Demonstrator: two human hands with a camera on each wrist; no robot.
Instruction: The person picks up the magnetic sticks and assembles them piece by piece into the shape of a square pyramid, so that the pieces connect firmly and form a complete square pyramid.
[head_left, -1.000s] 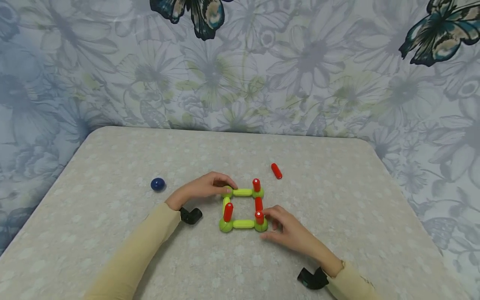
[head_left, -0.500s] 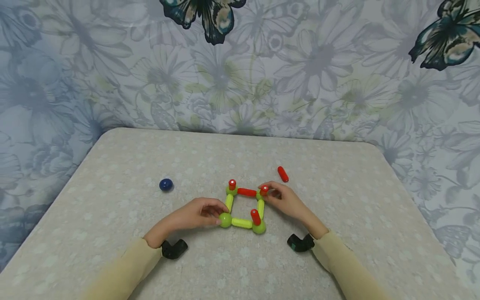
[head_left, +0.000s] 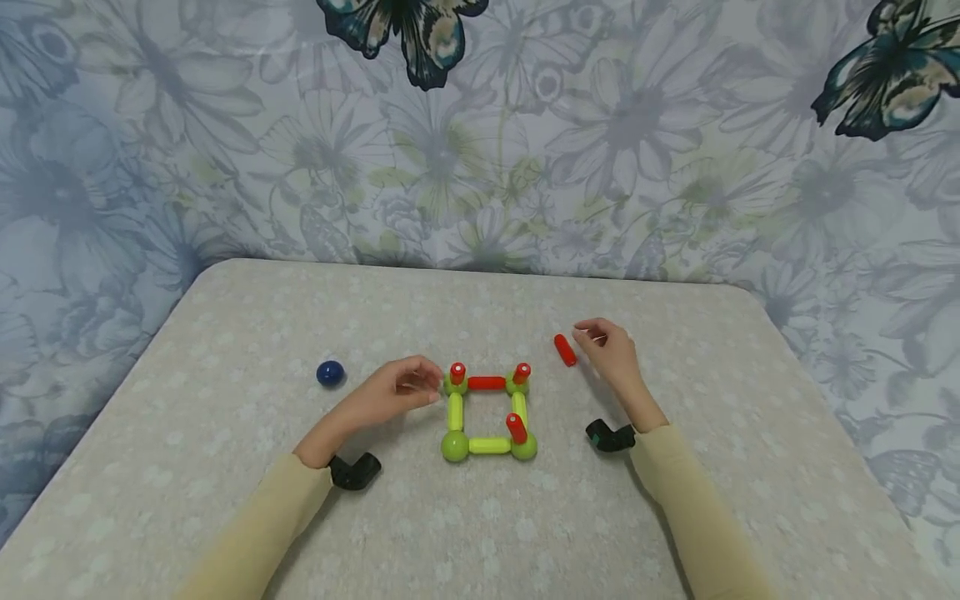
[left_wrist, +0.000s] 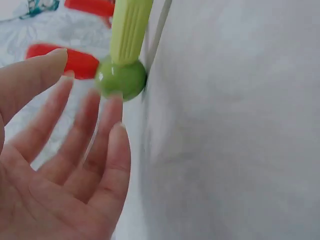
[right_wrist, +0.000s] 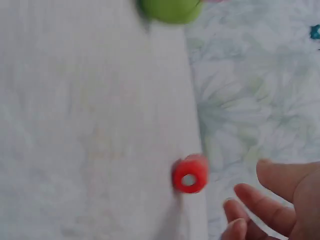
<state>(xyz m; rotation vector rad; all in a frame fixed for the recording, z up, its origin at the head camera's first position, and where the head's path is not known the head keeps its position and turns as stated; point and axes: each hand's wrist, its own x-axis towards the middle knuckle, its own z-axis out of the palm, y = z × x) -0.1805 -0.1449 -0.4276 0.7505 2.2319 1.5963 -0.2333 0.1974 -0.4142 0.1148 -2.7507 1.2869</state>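
A square frame of green balls lies on the table, joined by yellow-green rods [head_left: 489,446] and one red rod [head_left: 487,383] along the back. Red rods stand up from the back left, back right [head_left: 522,373] and front right balls; the front left ball [head_left: 454,446] carries none. My left hand [head_left: 390,392] is beside the back left ball [left_wrist: 122,79], fingers loosely bent, gripping nothing; whether a fingertip touches the ball I cannot tell. My right hand [head_left: 609,354] hovers just right of a loose red rod [head_left: 565,350], fingers apart from it and holding nothing.
A dark blue ball [head_left: 330,373] lies on the table to the left of my left hand. Behind the table's far edge hangs a flower-patterned wall covering [head_left: 480,167]. Each wrist carries a black camera mount [head_left: 611,436].
The frame has turned a quarter turn counterclockwise, its red side now at the back. My right hand has left it and moved to the loose red rod. My left hand has released its ball.
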